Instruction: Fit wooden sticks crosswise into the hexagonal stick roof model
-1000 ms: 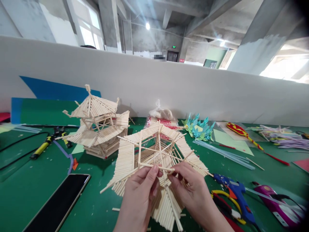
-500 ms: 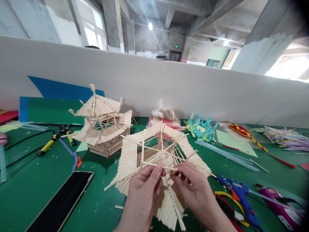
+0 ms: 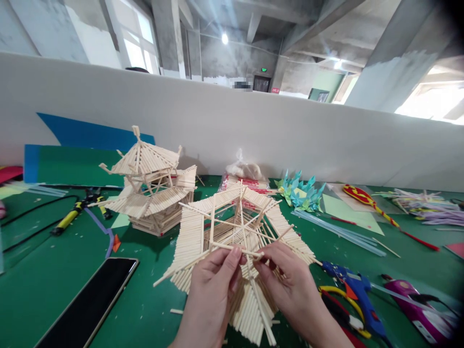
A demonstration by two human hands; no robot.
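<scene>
A hexagonal roof frame of pale wooden sticks [image 3: 195, 237] lies on the green table in front of me. My left hand [image 3: 212, 290] and my right hand [image 3: 290, 285] meet over its near side. Both pinch one thin wooden stick [image 3: 237, 249] that lies crosswise on the frame's inner spokes. The left fingers grip it near the middle, the right fingers close by on its right end. A finished two-tier stick pagoda [image 3: 150, 186] stands behind the frame to the left.
A black phone [image 3: 89, 304] lies at the near left. A blue glue gun [image 3: 353, 290] and a purple tool [image 3: 416, 302] sit at the right. Yellow-handled pliers [image 3: 67, 220], teal paper cranes [image 3: 299, 191], clear glue sticks [image 3: 337, 232] and a white partition [image 3: 253, 125] lie farther back.
Almost nothing has changed. Both hands keep pinching the same stick on the frame; only the view has shifted slightly.
</scene>
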